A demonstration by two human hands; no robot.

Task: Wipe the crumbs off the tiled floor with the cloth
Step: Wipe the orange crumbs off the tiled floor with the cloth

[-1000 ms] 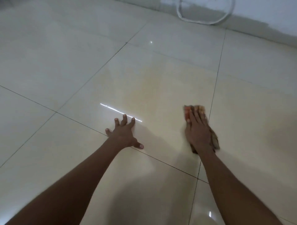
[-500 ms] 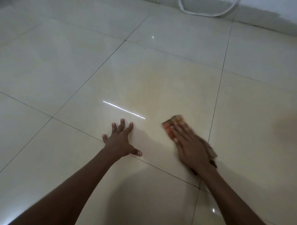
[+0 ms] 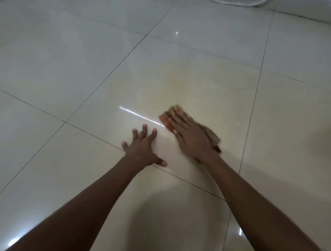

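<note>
An orange and brown cloth (image 3: 172, 113) lies flat on the glossy cream tiled floor (image 3: 179, 75). My right hand (image 3: 189, 138) presses down on it with fingers stretched flat; the cloth shows beyond the fingertips and along the hand's right side, blurred by motion. My left hand (image 3: 142, 148) rests spread on the tile just left of it, fingers apart, holding nothing. No crumbs are visible on the tiles.
Dark grout lines cross the floor around the hands. A white cable (image 3: 238, 1) lies at the far top edge by the wall. A bright light streak reflects on the tile ahead of my left hand.
My right hand has slid the cloth leftward across the tile, from near the right grout line to close beside my left hand. The left hand has stayed planted.
</note>
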